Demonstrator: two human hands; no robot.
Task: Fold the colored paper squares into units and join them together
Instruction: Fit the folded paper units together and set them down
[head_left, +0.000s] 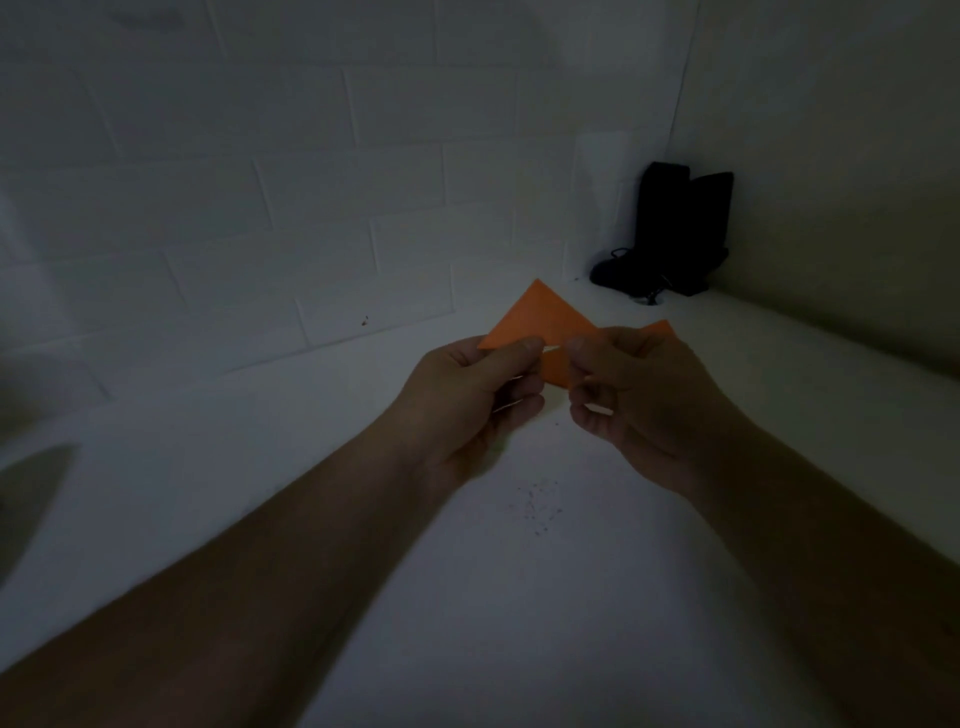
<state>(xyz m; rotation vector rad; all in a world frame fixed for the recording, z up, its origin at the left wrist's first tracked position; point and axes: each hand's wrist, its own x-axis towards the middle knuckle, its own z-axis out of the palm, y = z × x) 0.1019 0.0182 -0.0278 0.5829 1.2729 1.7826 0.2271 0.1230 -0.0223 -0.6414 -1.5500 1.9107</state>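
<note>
Fingers (524, 347) of both hands pinch orange paper (540, 317) from below.

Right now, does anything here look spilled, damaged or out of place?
Small dark specks lie scattered on the white surface below the hands, like spilled crumbs; what they are cannot be told. The orange paper looks undamaged, gripped by left hand and right hand.

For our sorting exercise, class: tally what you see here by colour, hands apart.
Orange: 1, the folded paper, pinched by the left hand and right hand.
Black: 1, the dark object in the corner; what it is cannot be told.
Total: 2
</note>
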